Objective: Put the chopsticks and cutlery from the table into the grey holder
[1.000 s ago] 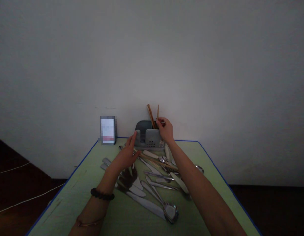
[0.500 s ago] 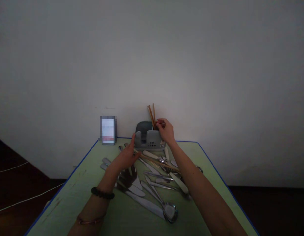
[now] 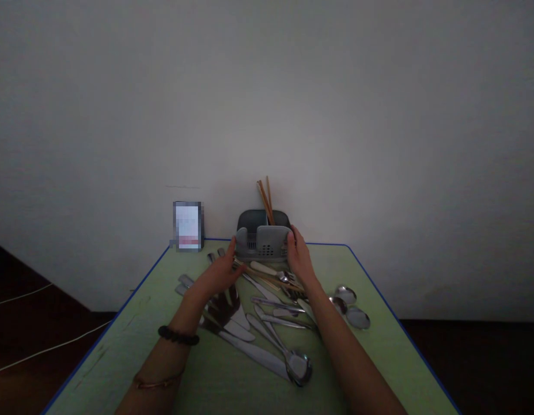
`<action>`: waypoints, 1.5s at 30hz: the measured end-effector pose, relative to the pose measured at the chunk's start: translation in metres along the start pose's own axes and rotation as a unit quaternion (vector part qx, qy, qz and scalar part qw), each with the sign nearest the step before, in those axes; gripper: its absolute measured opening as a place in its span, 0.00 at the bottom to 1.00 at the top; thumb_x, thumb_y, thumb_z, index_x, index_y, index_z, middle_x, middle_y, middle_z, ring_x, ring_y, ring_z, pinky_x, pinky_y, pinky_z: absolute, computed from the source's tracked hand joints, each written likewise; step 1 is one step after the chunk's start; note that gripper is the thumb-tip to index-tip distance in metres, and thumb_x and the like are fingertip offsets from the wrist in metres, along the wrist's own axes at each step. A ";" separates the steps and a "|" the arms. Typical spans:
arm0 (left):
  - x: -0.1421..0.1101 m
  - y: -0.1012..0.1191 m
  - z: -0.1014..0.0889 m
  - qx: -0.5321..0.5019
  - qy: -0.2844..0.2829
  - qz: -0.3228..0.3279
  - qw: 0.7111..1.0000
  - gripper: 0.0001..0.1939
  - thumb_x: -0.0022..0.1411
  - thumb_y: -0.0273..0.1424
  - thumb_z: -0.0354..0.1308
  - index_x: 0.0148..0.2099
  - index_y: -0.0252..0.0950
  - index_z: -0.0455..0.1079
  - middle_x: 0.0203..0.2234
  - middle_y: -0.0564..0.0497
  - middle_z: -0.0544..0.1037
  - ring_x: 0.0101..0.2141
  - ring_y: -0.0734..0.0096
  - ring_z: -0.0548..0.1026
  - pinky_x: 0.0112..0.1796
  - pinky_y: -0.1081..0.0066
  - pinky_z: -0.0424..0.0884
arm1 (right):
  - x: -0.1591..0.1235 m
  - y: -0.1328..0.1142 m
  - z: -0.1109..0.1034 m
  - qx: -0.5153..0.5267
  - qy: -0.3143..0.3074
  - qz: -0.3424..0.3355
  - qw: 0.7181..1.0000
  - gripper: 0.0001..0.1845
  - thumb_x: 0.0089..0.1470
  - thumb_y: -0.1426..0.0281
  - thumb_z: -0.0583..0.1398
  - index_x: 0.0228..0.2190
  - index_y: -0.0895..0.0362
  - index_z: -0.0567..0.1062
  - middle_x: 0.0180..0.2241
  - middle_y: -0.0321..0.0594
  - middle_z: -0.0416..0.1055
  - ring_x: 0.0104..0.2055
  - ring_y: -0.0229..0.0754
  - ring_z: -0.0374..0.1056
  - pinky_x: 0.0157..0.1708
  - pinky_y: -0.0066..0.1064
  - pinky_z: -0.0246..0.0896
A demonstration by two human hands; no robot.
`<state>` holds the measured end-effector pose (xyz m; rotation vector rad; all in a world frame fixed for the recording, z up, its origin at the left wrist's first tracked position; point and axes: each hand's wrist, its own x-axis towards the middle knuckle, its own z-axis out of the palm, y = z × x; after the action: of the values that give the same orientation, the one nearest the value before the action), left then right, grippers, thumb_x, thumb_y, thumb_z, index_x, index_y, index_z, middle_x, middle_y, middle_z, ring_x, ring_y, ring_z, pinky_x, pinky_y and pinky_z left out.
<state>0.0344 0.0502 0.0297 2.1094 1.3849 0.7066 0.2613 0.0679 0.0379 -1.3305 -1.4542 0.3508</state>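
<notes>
A grey cutlery holder stands against the wall at the table's far edge. Several wooden chopsticks lean upright in its right compartment. My right hand grips the holder's right end, thumb in front and fingers around the side. At the left end, my left hand rests with its fingers against the wall of the holder and its thumb spread, holding nothing. Loose cutlery lies below both hands: a long knife, spoons and forks, with more chopsticks among them. My left hand and forearm hide some pieces.
A lit, blurred screen device stands at the back left of the green table. Several spoon bowls lie right of my right forearm. The white wall rises right behind the table.
My right hand has let go of a chopstick, which now leans left beside the others in the holder. It has moved down to the holder's right end. My left hand has stayed about in place.
</notes>
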 end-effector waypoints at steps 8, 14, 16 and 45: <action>0.007 -0.009 0.009 -0.191 0.009 -0.034 0.981 0.45 0.56 0.35 0.55 0.67 0.36 0.32 0.57 0.37 0.63 0.50 0.58 0.70 0.48 0.58 0.68 | -0.012 0.008 -0.012 0.001 -0.134 0.063 0.989 0.34 0.60 0.51 0.40 0.56 0.60 0.62 0.53 0.51 0.66 0.57 0.46 0.60 0.56 0.41 0.51; 0.005 -0.007 0.004 -0.170 -0.006 -0.033 0.985 0.43 0.55 0.37 0.54 0.67 0.33 0.36 0.55 0.38 0.67 0.53 0.58 0.68 0.51 0.58 0.65 | -0.001 0.010 -0.022 -0.014 -0.159 0.066 0.985 0.33 0.62 0.54 0.36 0.55 0.58 0.64 0.55 0.44 0.65 0.58 0.40 0.58 0.57 0.34 0.49; 0.004 -0.006 0.001 -0.134 -0.016 -0.023 0.991 0.41 0.57 0.38 0.52 0.66 0.32 0.38 0.56 0.37 0.66 0.55 0.57 0.65 0.52 0.58 0.64 | 0.003 0.013 -0.030 -0.090 -0.197 0.066 0.974 0.29 0.63 0.60 0.35 0.55 0.57 0.64 0.55 0.42 0.65 0.58 0.39 0.58 0.56 0.33 0.50; -0.012 0.022 -0.016 0.240 -0.257 -0.024 0.936 0.25 0.58 0.39 0.51 0.57 0.35 0.64 0.57 0.40 0.64 0.57 0.56 0.61 0.56 0.62 0.56 | -0.011 -0.013 -0.059 -0.319 -0.388 0.173 0.847 0.27 0.54 0.71 0.56 0.53 0.67 0.57 0.39 0.55 0.75 0.41 0.46 0.72 0.37 0.31 0.62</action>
<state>0.0343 0.0340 0.0541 2.3706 1.3837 -0.2372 0.3003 0.0296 0.0651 -2.1607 -2.1087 0.7480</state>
